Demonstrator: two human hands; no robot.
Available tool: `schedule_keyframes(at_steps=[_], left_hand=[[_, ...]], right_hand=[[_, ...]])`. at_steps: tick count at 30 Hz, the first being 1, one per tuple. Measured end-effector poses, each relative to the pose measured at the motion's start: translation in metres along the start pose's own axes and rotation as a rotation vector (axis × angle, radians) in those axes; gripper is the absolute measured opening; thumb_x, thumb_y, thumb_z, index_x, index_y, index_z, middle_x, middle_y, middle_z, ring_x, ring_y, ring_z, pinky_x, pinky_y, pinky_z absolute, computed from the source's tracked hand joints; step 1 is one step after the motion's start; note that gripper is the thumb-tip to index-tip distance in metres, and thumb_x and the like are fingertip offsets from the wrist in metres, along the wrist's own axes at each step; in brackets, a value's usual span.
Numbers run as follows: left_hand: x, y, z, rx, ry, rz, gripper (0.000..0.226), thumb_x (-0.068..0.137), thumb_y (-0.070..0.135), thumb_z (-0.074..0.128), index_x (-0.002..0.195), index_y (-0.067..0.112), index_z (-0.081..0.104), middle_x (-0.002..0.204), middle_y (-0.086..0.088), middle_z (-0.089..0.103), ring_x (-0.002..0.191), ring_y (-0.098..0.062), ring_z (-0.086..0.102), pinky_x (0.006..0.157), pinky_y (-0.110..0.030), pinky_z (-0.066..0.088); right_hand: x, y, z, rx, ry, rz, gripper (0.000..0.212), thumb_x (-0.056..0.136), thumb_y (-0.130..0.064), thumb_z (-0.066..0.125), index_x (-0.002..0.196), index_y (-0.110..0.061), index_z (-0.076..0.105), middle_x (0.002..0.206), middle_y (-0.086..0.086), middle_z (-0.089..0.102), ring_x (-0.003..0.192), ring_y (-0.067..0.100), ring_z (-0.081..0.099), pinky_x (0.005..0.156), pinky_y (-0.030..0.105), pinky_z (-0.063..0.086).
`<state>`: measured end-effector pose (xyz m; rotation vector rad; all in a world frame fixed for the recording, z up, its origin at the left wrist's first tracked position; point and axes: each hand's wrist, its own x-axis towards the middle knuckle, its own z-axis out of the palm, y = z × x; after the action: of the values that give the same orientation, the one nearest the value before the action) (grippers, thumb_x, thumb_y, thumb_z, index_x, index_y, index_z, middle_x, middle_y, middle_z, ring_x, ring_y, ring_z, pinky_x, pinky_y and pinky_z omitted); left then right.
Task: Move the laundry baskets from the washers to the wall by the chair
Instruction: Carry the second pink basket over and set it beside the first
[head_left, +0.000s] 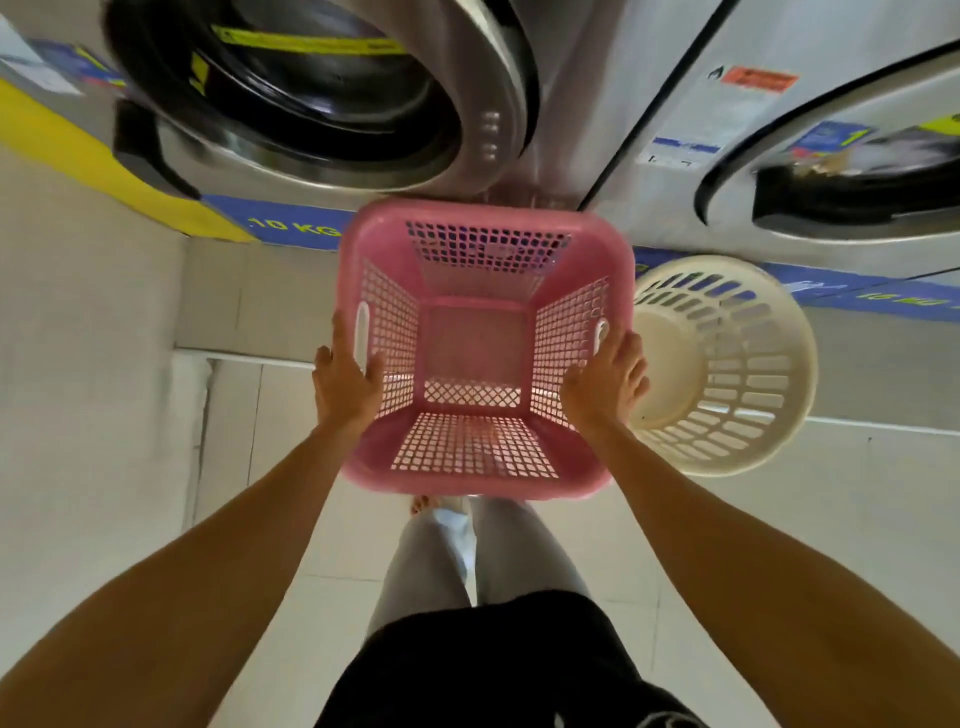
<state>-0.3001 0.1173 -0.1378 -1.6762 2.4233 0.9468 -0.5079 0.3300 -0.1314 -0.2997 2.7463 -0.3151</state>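
I have both hands on the pink basket (483, 348), one on each side wall just below the slotted handles: my left hand (345, 382) pressed against the left wall, my right hand (605, 382) against the right. The fingers lie fairly flat, so it reads more as a squeeze between the palms than a hooked grip. The basket is empty and sits in front of the left washer (322, 93), and I cannot tell whether it has left the floor (104, 415). The cream round basket (727, 364) lies just beside it on the right, in front of the right washer (857, 171). To do this lift well, I'd slip my fingers into the handle slots, keep the rim level, and raise it straight up so it clears the cream basket before turning away from the machines.
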Motion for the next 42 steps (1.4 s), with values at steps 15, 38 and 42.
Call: schedule_keyframes(at_steps=[15, 38, 42], left_hand=[[-0.028, -0.01, -0.03, -0.018, 0.05, -0.354, 0.075, 0.095, 0.01, 0.042, 0.149, 0.048, 0.005, 0.092, -0.009, 0.062, 0.073, -0.033, 0.057, 0.071, -0.04, 0.044], [-0.39, -0.11, -0.091, -0.564, 0.594, -1.012, 0.069, 0.098, 0.019, 0.046, 0.154, 0.03, 0.007, 0.086, -0.003, 0.048, 0.075, -0.027, 0.05, 0.087, -0.05, 0.048], [-0.481, -0.125, -0.07, -0.702, 0.707, -1.196, 0.07, 0.097, 0.015, 0.041, 0.153, 0.038, 0.006, 0.085, -0.008, 0.051, 0.081, -0.034, 0.054, 0.088, -0.052, 0.05]], right_hand=[[-0.001, 0.013, -0.023, -0.021, -0.229, -0.162, 0.108, 0.082, 0.011, 0.05, 0.159, -0.039, -0.007, 0.112, 0.017, 0.044, 0.091, 0.035, 0.053, 0.073, 0.047, 0.05], [-0.204, -0.123, -0.019, -0.184, -0.3, -1.215, 0.101, 0.084, -0.009, 0.067, 0.16, -0.034, 0.005, 0.112, 0.017, 0.05, 0.095, 0.036, 0.058, 0.082, 0.043, 0.051], [-0.285, -0.123, -0.021, -0.191, -0.33, -1.453, 0.095, 0.085, -0.006, 0.063, 0.161, -0.029, 0.012, 0.114, 0.022, 0.051, 0.098, 0.039, 0.057, 0.083, 0.043, 0.05]])
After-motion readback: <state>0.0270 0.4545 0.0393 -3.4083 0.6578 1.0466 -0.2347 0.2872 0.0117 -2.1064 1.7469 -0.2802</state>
